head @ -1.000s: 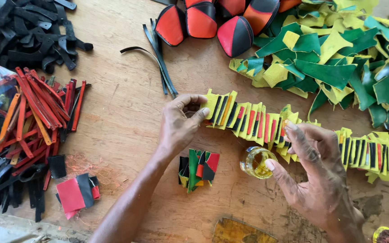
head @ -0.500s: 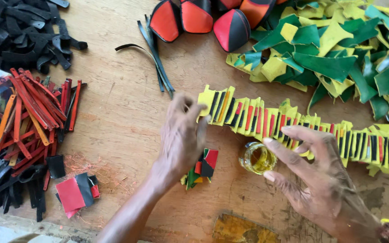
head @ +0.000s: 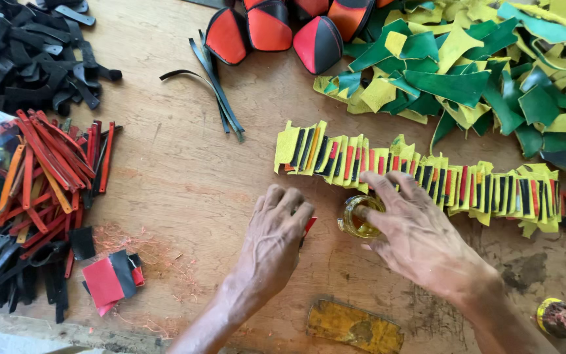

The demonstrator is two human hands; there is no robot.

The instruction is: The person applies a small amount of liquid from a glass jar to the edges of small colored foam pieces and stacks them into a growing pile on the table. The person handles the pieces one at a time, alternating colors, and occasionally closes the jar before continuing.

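My left hand [head: 275,239] lies palm down on the wooden table [head: 178,177], fingers curled over a small stack of coloured pieces; only a red corner [head: 310,225] of it shows. My right hand [head: 417,239] is beside it, thumb and fingers closed around a small glass jar [head: 359,217] of yellow liquid. Just beyond both hands runs a long overlapping row of yellow pieces with black, red and orange strips [head: 420,174].
Black strips [head: 27,52] are piled at top left, red and orange strips [head: 54,170] at left. Red-and-black ball halves [head: 270,26] and green-yellow scraps [head: 479,72] lie at the back. A red-black patch [head: 109,278], a yellow stained pad [head: 355,326] and a small spool [head: 558,318] sit near the front edge.
My left hand drew back from the row's left end and came down over the coloured stack. My right hand shifted left and closed around the jar.
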